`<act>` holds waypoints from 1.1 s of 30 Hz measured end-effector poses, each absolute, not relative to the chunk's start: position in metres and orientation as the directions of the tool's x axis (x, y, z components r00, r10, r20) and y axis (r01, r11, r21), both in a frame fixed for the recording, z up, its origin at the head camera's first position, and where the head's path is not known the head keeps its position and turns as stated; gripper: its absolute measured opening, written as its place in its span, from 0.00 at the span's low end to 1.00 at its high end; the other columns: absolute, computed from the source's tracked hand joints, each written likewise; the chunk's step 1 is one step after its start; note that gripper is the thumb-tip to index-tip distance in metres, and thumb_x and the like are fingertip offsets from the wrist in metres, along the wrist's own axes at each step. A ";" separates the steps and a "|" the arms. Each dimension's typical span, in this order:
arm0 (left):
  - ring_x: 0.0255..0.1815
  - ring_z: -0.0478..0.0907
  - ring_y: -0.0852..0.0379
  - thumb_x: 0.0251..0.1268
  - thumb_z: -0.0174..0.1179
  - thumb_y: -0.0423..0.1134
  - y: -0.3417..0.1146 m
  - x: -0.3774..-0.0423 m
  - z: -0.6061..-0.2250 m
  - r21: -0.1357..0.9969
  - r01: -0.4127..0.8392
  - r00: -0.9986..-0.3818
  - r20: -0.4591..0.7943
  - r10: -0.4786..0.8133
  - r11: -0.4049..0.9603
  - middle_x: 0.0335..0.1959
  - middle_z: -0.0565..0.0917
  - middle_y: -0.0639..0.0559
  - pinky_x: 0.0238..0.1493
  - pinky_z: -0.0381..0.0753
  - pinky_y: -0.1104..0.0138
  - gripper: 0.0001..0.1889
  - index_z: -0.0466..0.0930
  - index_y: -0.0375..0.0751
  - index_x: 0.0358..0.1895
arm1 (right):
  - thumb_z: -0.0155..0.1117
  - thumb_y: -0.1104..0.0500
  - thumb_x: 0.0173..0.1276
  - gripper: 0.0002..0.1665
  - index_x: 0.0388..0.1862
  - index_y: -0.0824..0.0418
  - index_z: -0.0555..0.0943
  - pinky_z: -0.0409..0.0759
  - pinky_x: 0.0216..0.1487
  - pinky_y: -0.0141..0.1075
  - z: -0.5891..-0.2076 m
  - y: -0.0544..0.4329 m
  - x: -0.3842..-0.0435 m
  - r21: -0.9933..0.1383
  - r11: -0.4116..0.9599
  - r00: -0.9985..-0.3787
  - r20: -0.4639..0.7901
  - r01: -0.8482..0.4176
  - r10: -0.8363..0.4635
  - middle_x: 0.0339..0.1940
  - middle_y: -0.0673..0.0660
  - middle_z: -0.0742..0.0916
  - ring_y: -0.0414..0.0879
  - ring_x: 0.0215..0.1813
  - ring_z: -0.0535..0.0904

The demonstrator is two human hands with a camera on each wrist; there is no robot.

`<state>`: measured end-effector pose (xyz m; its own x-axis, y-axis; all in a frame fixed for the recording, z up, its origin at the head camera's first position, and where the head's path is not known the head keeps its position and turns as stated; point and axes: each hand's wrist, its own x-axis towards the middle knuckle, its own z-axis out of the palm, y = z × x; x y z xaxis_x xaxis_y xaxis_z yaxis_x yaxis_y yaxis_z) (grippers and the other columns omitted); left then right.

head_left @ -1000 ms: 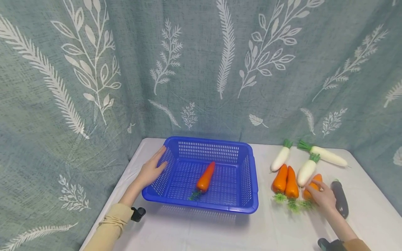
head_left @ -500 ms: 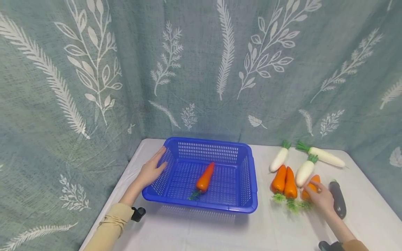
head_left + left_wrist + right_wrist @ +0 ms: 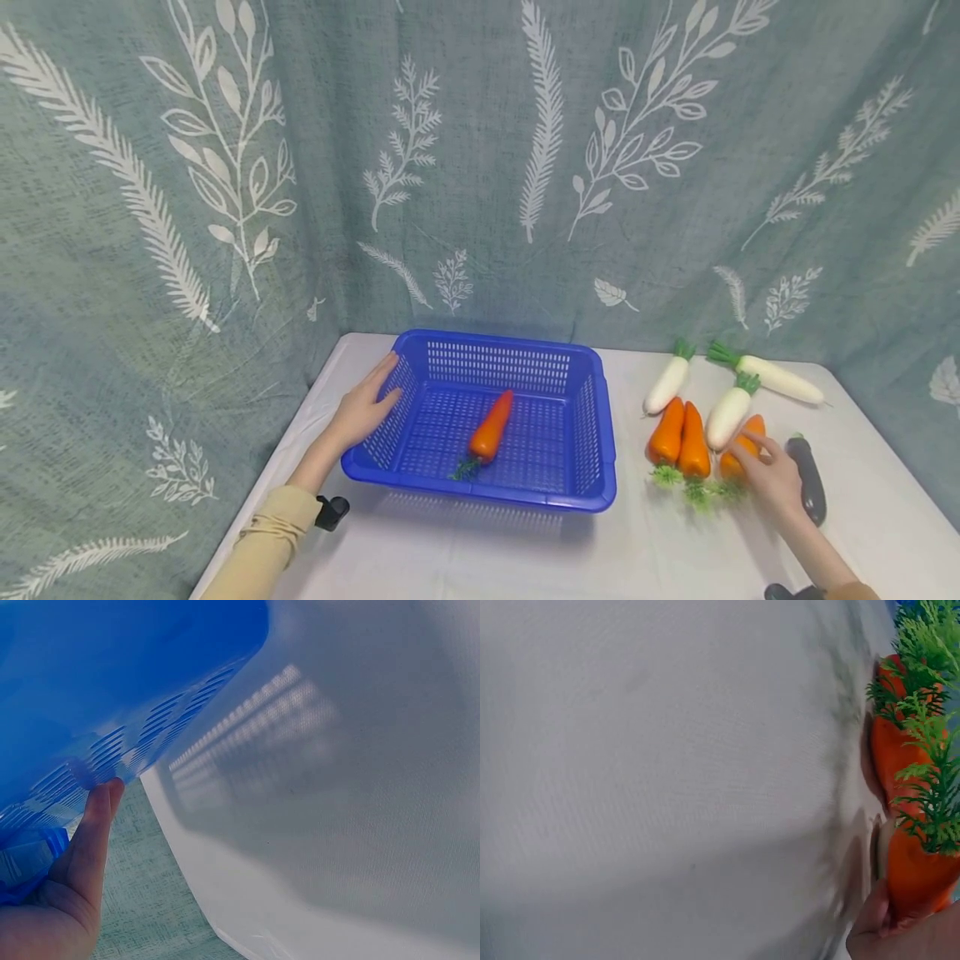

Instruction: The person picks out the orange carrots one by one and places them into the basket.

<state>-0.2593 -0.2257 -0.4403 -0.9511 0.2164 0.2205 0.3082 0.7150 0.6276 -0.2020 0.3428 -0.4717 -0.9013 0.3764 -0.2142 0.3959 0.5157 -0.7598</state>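
In the head view my left hand rests against the left side of a blue plastic basket, fingers straight along it. The left wrist view shows a digit of the left hand touching the slotted wall of the basket. An orange carrot with green leaves lies inside the basket. On the right, my right hand pinches another carrot between thumb and fingers. That carrot shows its leafy end in the right wrist view, with the thumb against its side.
Two more carrots lie just left of the right hand. Three white radishes with green tops lie behind, one beside the held carrot. A dark eggplant lies to the hand's right. A patterned curtain hangs behind the white-covered table.
The head view has shifted slightly. My left hand stays at the basket's side, and my right hand stays at the same carrot; the vegetables and basket keep their places.
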 end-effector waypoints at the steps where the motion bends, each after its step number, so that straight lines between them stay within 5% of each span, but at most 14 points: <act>1: 0.74 0.53 0.35 0.74 0.49 0.33 -0.226 -0.259 -0.440 0.628 0.308 -0.951 0.219 0.217 0.714 0.76 0.55 0.35 0.71 0.54 0.43 0.30 0.54 0.27 0.74 | 0.48 0.42 0.75 0.42 0.73 0.72 0.57 0.76 0.57 0.54 -0.471 0.343 -0.202 -0.763 0.514 -0.902 -0.207 0.391 0.380 0.68 0.80 0.63 0.72 0.66 0.63; 5: 0.74 0.53 0.36 0.74 0.49 0.33 -0.226 -0.260 -0.441 0.628 0.307 -0.952 0.216 0.218 0.715 0.76 0.54 0.35 0.71 0.54 0.43 0.30 0.54 0.28 0.74 | 0.49 0.43 0.75 0.41 0.74 0.70 0.58 0.76 0.40 0.33 -0.464 0.344 -0.201 -0.789 0.489 -0.901 -0.182 0.373 0.394 0.68 0.78 0.65 0.69 0.64 0.68; 8: 0.74 0.53 0.36 0.74 0.49 0.33 -0.226 -0.260 -0.441 0.626 0.307 -0.951 0.217 0.219 0.717 0.76 0.54 0.35 0.71 0.54 0.43 0.30 0.53 0.28 0.74 | 0.48 0.43 0.75 0.41 0.75 0.69 0.57 0.73 0.34 0.26 -0.459 0.345 -0.201 -0.805 0.465 -0.897 -0.177 0.369 0.406 0.67 0.78 0.67 0.64 0.59 0.72; 16: 0.74 0.52 0.35 0.74 0.49 0.34 -0.226 -0.259 -0.440 0.631 0.305 -0.952 0.212 0.220 0.713 0.76 0.54 0.35 0.71 0.53 0.42 0.30 0.53 0.28 0.74 | 0.52 0.37 0.72 0.44 0.78 0.58 0.56 0.73 0.32 0.23 -0.464 0.363 -0.210 -0.865 0.386 -0.898 -0.149 0.321 0.414 0.70 0.73 0.66 0.50 0.54 0.73; 22: 0.74 0.52 0.35 0.74 0.49 0.33 -0.226 -0.260 -0.440 0.630 0.305 -0.952 0.211 0.220 0.714 0.76 0.54 0.35 0.71 0.53 0.42 0.30 0.53 0.28 0.74 | 0.57 0.32 0.66 0.44 0.77 0.44 0.60 0.74 0.30 0.21 -0.496 0.391 -0.225 -0.902 0.334 -0.892 -0.109 0.274 0.438 0.66 0.67 0.71 0.31 0.40 0.71; 33: 0.74 0.52 0.35 0.74 0.49 0.33 -0.226 -0.260 -0.441 0.631 0.309 -0.951 0.218 0.220 0.712 0.76 0.54 0.34 0.71 0.53 0.42 0.30 0.53 0.27 0.74 | 0.51 0.36 0.72 0.44 0.80 0.53 0.53 0.71 0.37 0.20 -0.452 0.355 -0.202 -0.893 0.273 -0.874 -0.219 0.359 0.433 0.73 0.68 0.64 0.34 0.47 0.68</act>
